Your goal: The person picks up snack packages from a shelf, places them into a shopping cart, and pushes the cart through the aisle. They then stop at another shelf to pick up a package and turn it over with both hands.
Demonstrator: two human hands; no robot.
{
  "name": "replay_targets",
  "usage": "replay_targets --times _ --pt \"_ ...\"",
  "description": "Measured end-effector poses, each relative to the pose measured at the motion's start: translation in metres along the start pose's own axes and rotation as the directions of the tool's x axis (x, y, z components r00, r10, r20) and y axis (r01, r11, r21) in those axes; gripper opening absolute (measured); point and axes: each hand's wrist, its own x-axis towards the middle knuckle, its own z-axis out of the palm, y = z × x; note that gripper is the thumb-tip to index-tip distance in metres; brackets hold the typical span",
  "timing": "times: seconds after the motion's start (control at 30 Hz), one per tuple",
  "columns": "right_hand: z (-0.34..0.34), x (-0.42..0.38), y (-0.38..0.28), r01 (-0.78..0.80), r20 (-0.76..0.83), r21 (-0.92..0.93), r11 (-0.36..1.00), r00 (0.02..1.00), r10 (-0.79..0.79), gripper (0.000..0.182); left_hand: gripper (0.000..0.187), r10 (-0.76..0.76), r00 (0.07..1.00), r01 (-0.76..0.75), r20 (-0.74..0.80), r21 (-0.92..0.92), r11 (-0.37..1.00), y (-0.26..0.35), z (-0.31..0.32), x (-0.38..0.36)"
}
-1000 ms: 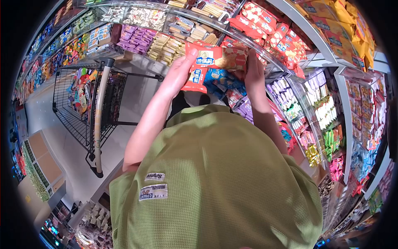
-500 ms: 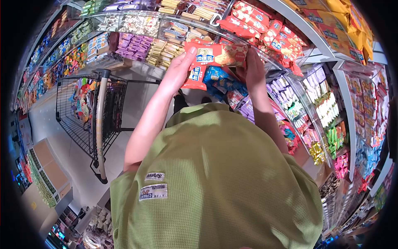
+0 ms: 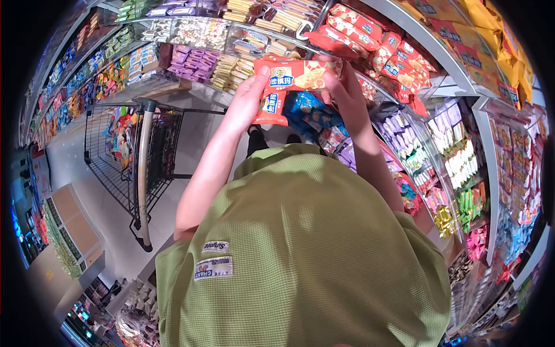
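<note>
A red snack packet (image 3: 298, 75) with a blue label is held level in front of my chest, gripped at both ends. My left hand (image 3: 247, 98) is closed on its left end, thumb on the front. Under that end hangs a second red packet (image 3: 270, 110), turned upright; my left fingers behind it are hidden. My right hand (image 3: 348, 98) grips the right end, its thumb lying over the front corner. Just below the packets, blue wrapped packs (image 3: 309, 113) show between my forearms.
A black wire shopping cart (image 3: 113, 168) with colourful packs inside stands at my left. Bins of red packets (image 3: 399, 63) rise ahead to the right. Purple snacks (image 3: 193, 62) fill a bin ahead. Yellow bags (image 3: 491, 40) hang at upper right, with more candy bins below.
My right thumb has come over the front of the packet's right end. The packets have shifted slightly left, and the cart appears a little further right in view.
</note>
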Motion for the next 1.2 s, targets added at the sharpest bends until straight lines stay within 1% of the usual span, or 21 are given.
replay_targets --times 0.07,0.17,0.23,0.3,0.37,0.43,0.53,0.63,0.7,0.77,0.9,0.93,1.0,1.07,1.13,1.2 --pt "-0.004 -0.002 0.003 -0.023 0.035 -0.066 0.998 0.999 0.026 0.037 0.050 -0.003 1.000 0.003 0.013 0.013 1.000 -0.003 0.002 0.005" --pt "-0.016 -0.004 0.008 -0.047 0.011 -0.059 0.997 0.999 0.048 0.040 0.049 -0.004 0.998 0.001 0.055 0.047 0.999 -0.007 0.004 0.012" --pt "-0.021 -0.008 0.007 -0.043 -0.016 -0.059 0.997 0.999 0.042 0.038 0.048 -0.009 0.996 0.003 0.091 0.070 0.998 -0.008 0.007 0.015" --pt "-0.024 -0.011 0.005 -0.039 -0.042 -0.059 0.997 0.998 0.037 0.037 0.047 -0.006 0.991 0.002 0.137 0.032 0.999 -0.007 0.011 0.016" --pt "-0.025 -0.015 0.001 -0.070 -0.074 -0.086 0.994 0.995 0.063 0.033 0.047 -0.001 0.988 -0.003 0.151 0.027 1.000 -0.008 0.016 0.017" --pt "-0.028 -0.018 0.003 -0.064 -0.087 -0.064 0.996 0.995 0.058 0.031 0.046 0.004 0.986 -0.007 0.164 0.021 1.000 -0.007 0.019 0.016" --pt "-0.028 -0.024 0.002 -0.063 -0.104 -0.042 0.997 0.993 0.058 0.030 0.046 -0.018 0.985 0.011 0.174 0.040 0.999 -0.007 0.022 0.014" --pt "-0.026 -0.028 0.001 -0.072 -0.131 -0.031 0.997 0.989 0.068 0.031 0.045 -0.022 0.986 0.018 0.164 0.022 1.000 -0.009 0.022 0.012" --pt "-0.025 -0.029 0.001 -0.077 -0.144 -0.023 0.997 0.987 0.073 0.031 0.043 -0.041 0.981 0.041 0.187 0.004 0.999 -0.014 0.018 0.012" --pt "-0.024 -0.030 0.000 -0.107 -0.145 -0.019 0.994 0.984 0.103 0.031 0.044 -0.027 0.984 0.023 0.175 0.023 0.999 -0.017 0.017 0.011" --pt "-0.024 -0.030 0.003 -0.104 -0.126 -0.008 0.994 0.987 0.103 0.031 0.045 -0.011 0.987 0.002 0.158 0.059 0.998 -0.018 0.016 0.007" --pt "-0.021 -0.032 -0.001 -0.114 -0.136 -0.010 0.993 0.984 0.112 0.031 0.045 -0.017 0.987 0.008 0.159 0.056 0.998 -0.019 0.017 0.006" --pt "-0.021 -0.037 -0.003 -0.127 -0.149 -0.014 0.992 0.981 0.124 0.030 0.038 -0.045 0.987 0.047 0.156 -0.013 0.999 -0.020 0.019 0.005" --pt "-0.023 -0.040 -0.004 -0.135 -0.155 -0.098 0.986 0.981 0.119 0.029 0.038 -0.064 0.985 0.064 0.162 0.005 0.998 -0.029 0.017 0.008" --pt "-0.025 -0.042 -0.004 -0.145 -0.173 -0.121 0.982 0.977 0.123 0.029 0.034 -0.095 0.980 0.092 0.173 0.025 0.995 -0.029 0.019 0.008" --pt "-0.028 -0.045 -0.004 -0.158 -0.196 -0.140 0.977 0.972 0.129 0.028 0.034 -0.075 0.984 0.067 0.161 0.049 0.996 -0.025 0.027 0.004"
